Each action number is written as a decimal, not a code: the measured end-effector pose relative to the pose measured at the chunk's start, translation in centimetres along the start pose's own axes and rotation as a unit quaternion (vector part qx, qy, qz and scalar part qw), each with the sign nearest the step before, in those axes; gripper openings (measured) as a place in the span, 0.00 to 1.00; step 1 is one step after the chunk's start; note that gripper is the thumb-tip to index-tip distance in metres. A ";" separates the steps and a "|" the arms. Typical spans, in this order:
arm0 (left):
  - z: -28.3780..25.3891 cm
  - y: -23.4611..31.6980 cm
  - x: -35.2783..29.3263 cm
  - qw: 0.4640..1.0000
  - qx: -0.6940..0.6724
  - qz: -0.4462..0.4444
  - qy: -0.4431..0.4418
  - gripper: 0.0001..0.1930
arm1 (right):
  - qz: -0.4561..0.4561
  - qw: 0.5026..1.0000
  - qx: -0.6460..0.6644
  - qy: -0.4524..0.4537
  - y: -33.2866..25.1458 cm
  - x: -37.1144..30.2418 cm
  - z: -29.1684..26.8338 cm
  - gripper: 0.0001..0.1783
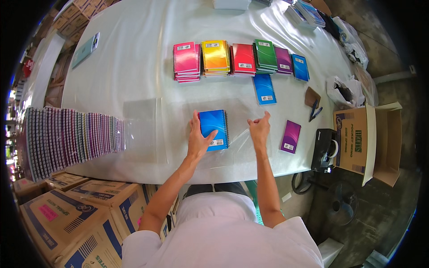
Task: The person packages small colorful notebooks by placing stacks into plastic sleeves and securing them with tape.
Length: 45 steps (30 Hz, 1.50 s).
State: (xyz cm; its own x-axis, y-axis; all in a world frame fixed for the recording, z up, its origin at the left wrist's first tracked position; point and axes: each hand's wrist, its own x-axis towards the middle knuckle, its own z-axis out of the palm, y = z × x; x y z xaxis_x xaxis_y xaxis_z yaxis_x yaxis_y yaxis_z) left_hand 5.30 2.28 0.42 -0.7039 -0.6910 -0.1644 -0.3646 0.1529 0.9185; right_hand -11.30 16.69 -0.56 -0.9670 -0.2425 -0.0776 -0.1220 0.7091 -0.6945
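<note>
My left hand (pixel 198 138) rests on the left edge of a small stack of blue spiral notebooks (pixel 214 127) on the white table (pixel 134 67), thumb across the cover. To its right, my right hand (pixel 259 128) pinches a clear plastic sheet (pixel 239 143) that lies beside and under the stack. Another clear sheet (pixel 145 129) lies flat to the left.
A row of pink, yellow, red, green, purple and blue notebook stacks (pixel 232 58) lies farther back. Single blue (pixel 264 88) and purple (pixel 291 136) notebooks sit right. A long row of notebooks (pixel 71 138) stands left. A tape dispenser (pixel 324 149) and cardboard boxes (pixel 364 138) are nearby.
</note>
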 end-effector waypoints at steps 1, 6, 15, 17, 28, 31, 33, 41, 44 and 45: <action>-0.1 0.0 -0.1 1.000 -0.007 -0.004 0.003 0.53 | 0.033 0.999 0.033 -0.005 0.4 0.2 -0.7 0.33; 0.1 -0.8 -0.2 0.999 -0.049 0.000 0.017 0.46 | 0.055 0.932 0.258 -0.250 -1.2 -2.2 -3.5 0.08; -0.6 0.2 -0.9 0.966 -0.254 0.000 0.036 0.34 | -0.187 0.967 0.138 -0.106 -7.5 -8.3 0.3 0.03; -1.2 0.8 -1.3 0.957 -0.286 -0.014 0.034 0.35 | -0.221 0.965 0.097 -0.102 -8.3 -9.3 1.0 0.02; -0.8 -0.1 -1.2 0.977 -0.205 -0.034 0.036 0.41 | -0.249 0.902 0.053 -0.349 -8.0 -11.0 1.1 0.04; -0.3 -2.4 -0.7 0.993 -0.098 -0.017 0.056 0.41 | -0.207 0.892 0.192 -0.352 -7.9 -10.6 -3.8 0.21; 0.1 -2.1 -0.8 0.996 -0.072 -0.025 0.048 0.39 | -0.308 0.929 0.045 -0.202 -6.5 -10.8 -4.4 0.25; 1.2 -2.4 -0.3 0.996 -0.078 0.016 0.028 0.36 | -0.401 0.859 0.001 -0.318 2.2 -15.0 -2.5 0.25; 1.0 -3.7 -0.2 0.995 -0.068 0.048 0.052 0.36 | -0.257 0.833 0.062 -0.487 -0.5 -14.1 -5.3 0.26; 1.1 -3.6 -0.2 0.995 -0.055 0.059 0.059 0.36 | -0.182 0.822 0.087 -0.533 -1.8 -13.5 -5.9 0.27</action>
State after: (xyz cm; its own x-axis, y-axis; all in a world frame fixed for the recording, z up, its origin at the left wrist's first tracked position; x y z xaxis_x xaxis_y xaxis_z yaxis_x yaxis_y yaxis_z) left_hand 6.10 2.64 -3.25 -0.6597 -0.7513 -0.0154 -0.2095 0.1642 0.9639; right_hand 0.61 22.62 5.93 -0.1166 -0.9256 -0.3602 -0.2371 0.3781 -0.8949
